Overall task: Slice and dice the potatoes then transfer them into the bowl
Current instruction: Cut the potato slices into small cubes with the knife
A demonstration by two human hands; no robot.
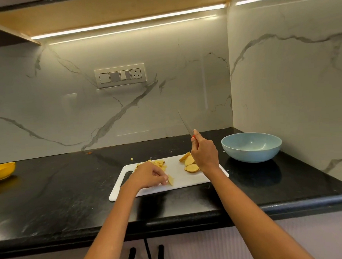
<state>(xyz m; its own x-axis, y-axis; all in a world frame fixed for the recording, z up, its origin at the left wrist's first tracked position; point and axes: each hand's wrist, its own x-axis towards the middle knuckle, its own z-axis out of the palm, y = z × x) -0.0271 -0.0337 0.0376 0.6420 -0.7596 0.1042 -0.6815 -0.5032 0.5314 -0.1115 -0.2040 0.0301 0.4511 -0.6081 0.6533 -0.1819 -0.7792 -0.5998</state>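
Observation:
A white cutting board (180,176) lies on the black counter. My left hand (148,175) pinches a potato slice (170,180) near the board's front edge. Behind that hand sits a heap of diced potato (160,163). Several round potato slices (190,165) lie at the board's right. My right hand (204,152) hovers above them and grips a red-handled knife (185,124), its blade raised and pointing up and to the left. A light blue bowl (251,147) stands to the right of the board, with nothing seen inside.
A yellow bowl (2,171) sits at the counter's far left. One stray potato bit (131,159) lies on the counter behind the board. Marble walls close in the back and right side. Cabinet handles (146,257) show below the counter edge.

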